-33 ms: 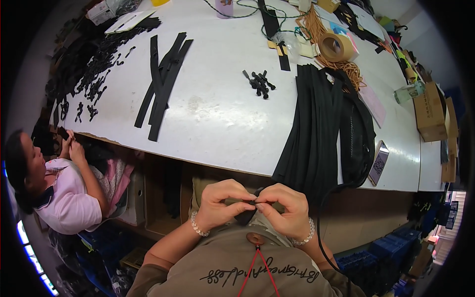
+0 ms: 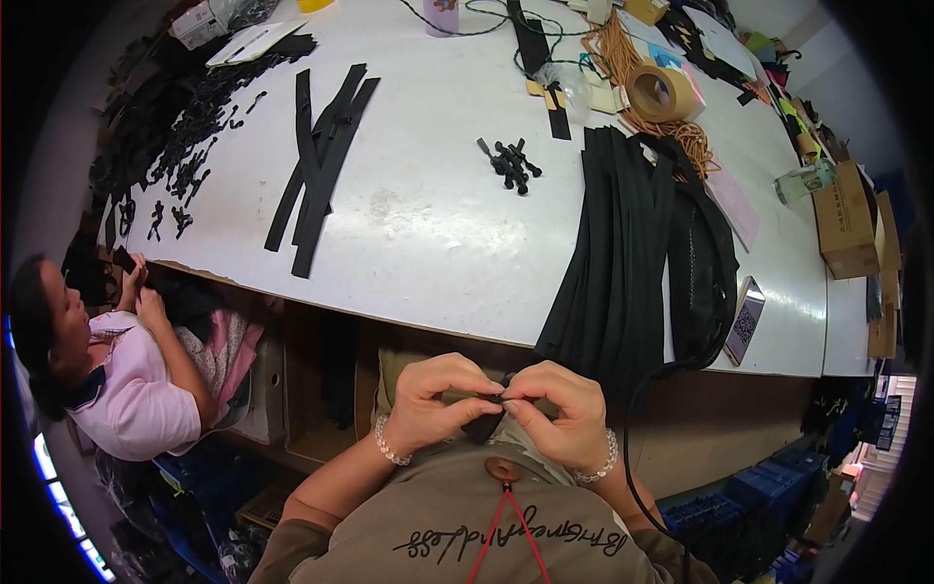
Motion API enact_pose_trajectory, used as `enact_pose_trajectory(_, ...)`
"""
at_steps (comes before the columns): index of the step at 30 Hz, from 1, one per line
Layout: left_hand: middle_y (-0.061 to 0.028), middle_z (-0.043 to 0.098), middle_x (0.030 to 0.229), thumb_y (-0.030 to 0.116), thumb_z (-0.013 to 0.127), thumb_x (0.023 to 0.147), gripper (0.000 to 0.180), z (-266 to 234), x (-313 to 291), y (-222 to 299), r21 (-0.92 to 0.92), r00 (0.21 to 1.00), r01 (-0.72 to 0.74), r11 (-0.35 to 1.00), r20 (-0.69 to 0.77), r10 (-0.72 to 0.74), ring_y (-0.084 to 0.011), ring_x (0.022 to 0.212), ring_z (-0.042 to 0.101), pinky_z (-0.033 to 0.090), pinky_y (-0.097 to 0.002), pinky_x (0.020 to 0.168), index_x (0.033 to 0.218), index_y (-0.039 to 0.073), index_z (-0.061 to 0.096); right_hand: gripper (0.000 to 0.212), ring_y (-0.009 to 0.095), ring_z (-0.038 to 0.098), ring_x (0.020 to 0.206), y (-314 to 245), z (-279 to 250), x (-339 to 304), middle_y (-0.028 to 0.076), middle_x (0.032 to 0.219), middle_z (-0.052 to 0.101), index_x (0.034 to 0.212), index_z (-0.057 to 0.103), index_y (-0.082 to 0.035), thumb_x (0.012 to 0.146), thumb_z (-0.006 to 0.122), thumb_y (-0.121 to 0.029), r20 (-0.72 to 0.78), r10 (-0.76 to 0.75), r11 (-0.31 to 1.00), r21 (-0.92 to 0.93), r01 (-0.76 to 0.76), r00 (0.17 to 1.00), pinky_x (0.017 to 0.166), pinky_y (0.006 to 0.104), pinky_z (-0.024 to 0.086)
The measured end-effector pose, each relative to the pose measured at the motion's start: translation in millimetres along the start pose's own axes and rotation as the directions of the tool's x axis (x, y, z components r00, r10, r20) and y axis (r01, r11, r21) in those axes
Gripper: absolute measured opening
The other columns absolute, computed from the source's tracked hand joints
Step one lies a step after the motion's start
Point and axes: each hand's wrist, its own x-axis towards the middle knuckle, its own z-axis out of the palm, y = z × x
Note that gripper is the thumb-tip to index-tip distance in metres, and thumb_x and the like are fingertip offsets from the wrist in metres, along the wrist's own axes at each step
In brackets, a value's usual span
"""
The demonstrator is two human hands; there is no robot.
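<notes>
In the head view, my left hand (image 2: 438,394) and right hand (image 2: 564,414) meet in front of my chest, both pinching a small black piece (image 2: 484,425) between thumbs and fingertips. It sits right between my two hands, just short of the near edge of the desk (image 2: 418,263). It is dark and matte, with a flat part hanging below my fingertips; my fingers cover the rest, so I cannot make out its full shape.

The desk is white and scuffed. A long bundle of black strips (image 2: 608,253) drapes over its near edge, beside a black bag (image 2: 700,263) and a phone (image 2: 745,321). Farther back lie a small pile of black fittings (image 2: 511,165), some crossed black strips (image 2: 326,165), a tape roll (image 2: 662,94) and orange cord (image 2: 611,44). To my left a co-worker (image 2: 136,409) sits at the desk, handling something black. On the right stand a cardboard box (image 2: 844,229) and, lower down, blue crates (image 2: 764,487).
</notes>
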Motion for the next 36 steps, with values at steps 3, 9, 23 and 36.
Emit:
enact_pose_trajectory(3,-0.0059,0.064,0.076,0.001,0.074,0.068,0.017,1,-2,3,0.004,1.0,0.0,1.0,-0.011,0.0,-0.0151,0.069,0.058,0.046,-0.0256,0.062,0.083,0.002,0.066,0.011,0.016,0.058,0.063,4,2,-2,0.01,0.078,0.06,0.082,0.06,0.002,0.073,0.062,0.006,0.004,-0.036,0.999,-0.001,0.036,0.999,0.055,0.024,0.046)
enact_pose_trajectory(9,-0.006,0.063,0.077,0.001,0.071,0.071,0.014,5,-5,1,-0.044,1.0,-0.018,0.999,-0.017,0.017,-0.0154,0.069,0.057,0.045,-0.0258,0.061,0.083,0.003,0.065,0.009,0.014,0.058,0.061,11,14,-7,0.01,0.076,0.06,0.08,0.061,0.002,0.073,0.061,0.007,-0.079,-0.122,0.991,0.039,0.126,0.989,0.054,0.023,0.046)
enact_pose_trajectory(23,-0.0061,0.062,0.074,-0.002,0.07,0.069,0.015,4,-5,-4,-0.002,0.999,-0.037,0.999,-0.012,0.037,-0.0164,0.067,0.058,0.046,-0.0264,0.061,0.082,0.003,0.064,0.005,0.009,0.056,0.062,25,29,-18,0.009,0.085,0.057,0.086,0.058,0.003,0.082,0.057,0.005,-0.082,0.224,0.739,0.664,-0.115,0.971,0.053,0.0186,0.046)
enact_pose_trajectory(36,-0.0095,0.065,0.078,-0.002,0.073,0.067,0.019,3,-15,-9,0.113,0.988,-0.02,0.993,-0.147,0.037,-0.0169,0.068,0.061,0.047,-0.0256,0.06,0.084,0.001,0.066,0.01,0.011,0.06,0.067,21,16,-10,0.008,0.083,0.06,0.088,0.059,0.003,0.078,0.06,0.006,-0.01,0.164,0.956,0.247,-0.156,0.986,0.057,0.0202,0.048)
